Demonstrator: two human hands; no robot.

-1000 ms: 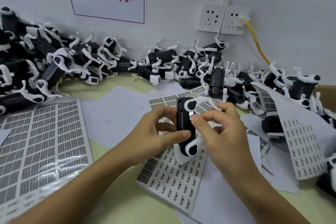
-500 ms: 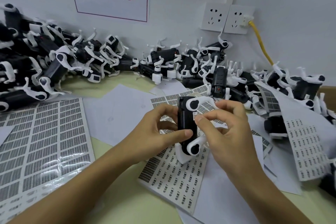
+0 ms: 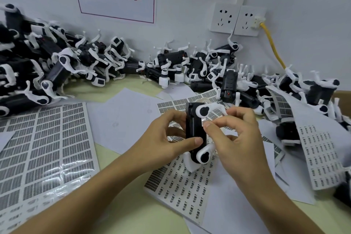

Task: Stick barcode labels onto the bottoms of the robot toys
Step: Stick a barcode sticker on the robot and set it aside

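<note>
A black-and-white robot toy stands on end at the table's middle, its flat black underside turned toward me. My left hand grips its body, thumb across the underside and fingers behind. My right hand pinches a small barcode label between thumb and forefinger against the toy's right edge. Beneath the toy lies a barcode label sheet with many labels on it.
Piles of black-and-white robot toys line the wall from left to right. A glossy label sheet covers the left of the table, another label sheet droops at right. Blank backing papers lie between. A yellow cable hangs from the wall socket.
Both hands and the toy hold almost the same place. My right thumb and forefinger have shifted slightly along the toy's right edge with the label.
</note>
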